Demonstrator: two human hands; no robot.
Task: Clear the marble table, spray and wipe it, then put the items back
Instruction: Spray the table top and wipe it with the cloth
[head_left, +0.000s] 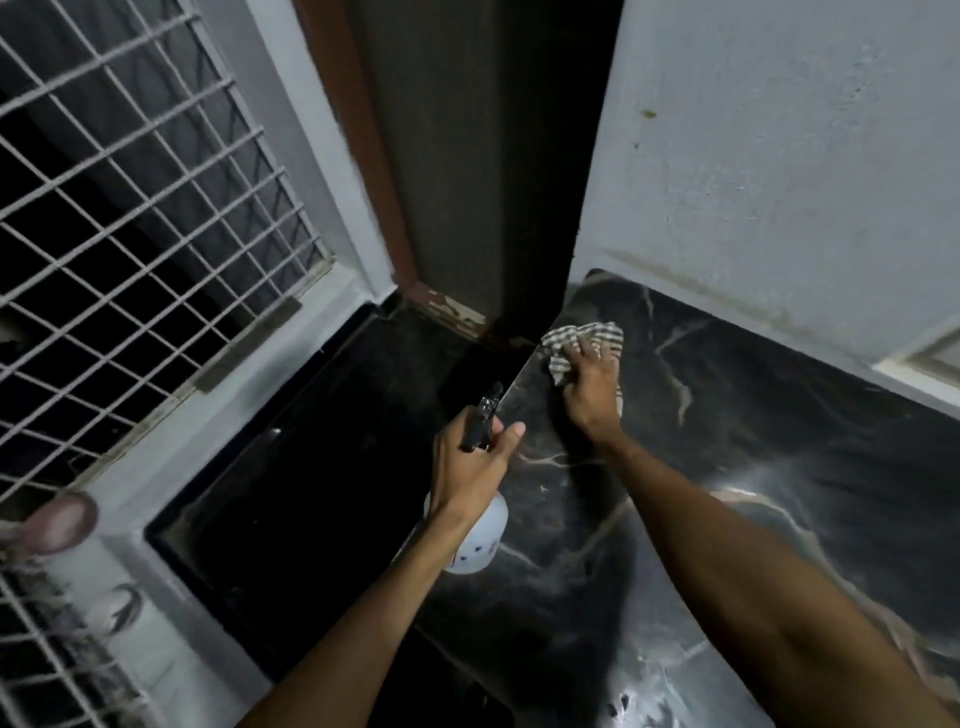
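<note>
Right hand (587, 387) seemingly presses cloth (566, 338) onto marble table (779, 415).

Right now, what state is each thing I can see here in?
table: glossy; wet or dry cannot be told.
cloth: crumpled, lying at the table's far left corner.
spray bottle: held, nozzle pointing away from the person.
left hand: grips the spray bottle at its neck.
right hand: presses the cloth onto the table.
</note>
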